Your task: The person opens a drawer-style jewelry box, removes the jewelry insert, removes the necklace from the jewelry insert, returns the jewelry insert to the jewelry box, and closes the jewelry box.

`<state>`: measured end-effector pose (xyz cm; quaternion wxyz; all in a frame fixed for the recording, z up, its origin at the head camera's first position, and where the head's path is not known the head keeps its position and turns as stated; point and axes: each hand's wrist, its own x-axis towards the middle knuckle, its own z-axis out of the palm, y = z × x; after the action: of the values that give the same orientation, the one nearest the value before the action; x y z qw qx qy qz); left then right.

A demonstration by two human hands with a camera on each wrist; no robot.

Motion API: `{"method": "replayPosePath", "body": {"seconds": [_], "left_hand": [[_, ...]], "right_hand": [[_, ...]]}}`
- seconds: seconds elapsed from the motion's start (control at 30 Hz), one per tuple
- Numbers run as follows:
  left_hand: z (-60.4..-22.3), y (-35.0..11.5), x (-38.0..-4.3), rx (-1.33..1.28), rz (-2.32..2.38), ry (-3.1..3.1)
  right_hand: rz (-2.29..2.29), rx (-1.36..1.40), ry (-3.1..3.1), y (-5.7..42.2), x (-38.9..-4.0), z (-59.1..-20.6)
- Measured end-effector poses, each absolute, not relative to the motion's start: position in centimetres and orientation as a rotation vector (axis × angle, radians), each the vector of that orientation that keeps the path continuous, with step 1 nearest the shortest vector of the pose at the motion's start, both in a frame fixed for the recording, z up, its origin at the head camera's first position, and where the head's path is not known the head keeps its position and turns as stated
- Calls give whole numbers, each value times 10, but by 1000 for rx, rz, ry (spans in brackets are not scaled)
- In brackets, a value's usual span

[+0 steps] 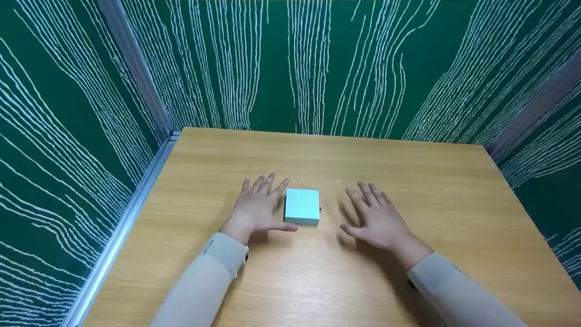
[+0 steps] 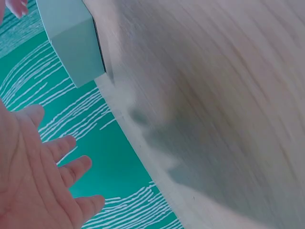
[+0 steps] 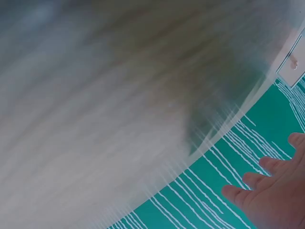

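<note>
A small light-blue box [image 1: 302, 204] lies on the wooden table in the head view. A little dark tab or pull sticks out from its right side; the right wrist view shows a small fitting on the face of the box [image 3: 294, 62]. Just left of the box is my left hand [image 1: 256, 206], fingers spread and thumb reaching along the near side. In the left wrist view a gap shows between that palm and the box [image 2: 78, 43]. My right hand [image 1: 379, 220] hovers to the right, apart from the box, its fingers spread and holding nothing.
The wooden table [image 1: 308, 281] carries a few tiny pale specks beyond the box. Green panels with white wavy lines [image 1: 272, 68] stand behind the table and at both sides. Metal posts [image 1: 136, 68] frame the corners, and a metal rail [image 1: 122, 231] runs along the left edge.
</note>
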<state>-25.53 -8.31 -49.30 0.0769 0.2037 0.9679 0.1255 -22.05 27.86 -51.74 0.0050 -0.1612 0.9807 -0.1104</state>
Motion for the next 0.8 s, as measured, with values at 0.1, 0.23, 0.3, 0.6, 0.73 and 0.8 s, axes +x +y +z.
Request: {"method": "replayPosePath", "body": {"seconds": [0.1, 0.23, 0.3, 0.6, 0.73, 0.8], "left_hand": [[-493, -79, -257, 621, 385, 2885], [-493, -73, -260, 631, 368, 2883], [-492, -70, -262, 632, 358, 2885], [-493, -60, -264, 622, 337, 2904], [-494, -58, -265, 627, 346, 2933], [-495, -57, -266, 620, 342, 2940]], "right_hand": [[-331, -516, 3072, 275, -221, -518], [-327, -513, 3076, 270, -223, -517], [-335, -505, 3075, 268, -224, -515], [-355, -519, 3048, 254, -228, -513], [-374, -517, 3024, 247, -231, -511], [-389, -513, 3010, 243, -234, -509]]}}
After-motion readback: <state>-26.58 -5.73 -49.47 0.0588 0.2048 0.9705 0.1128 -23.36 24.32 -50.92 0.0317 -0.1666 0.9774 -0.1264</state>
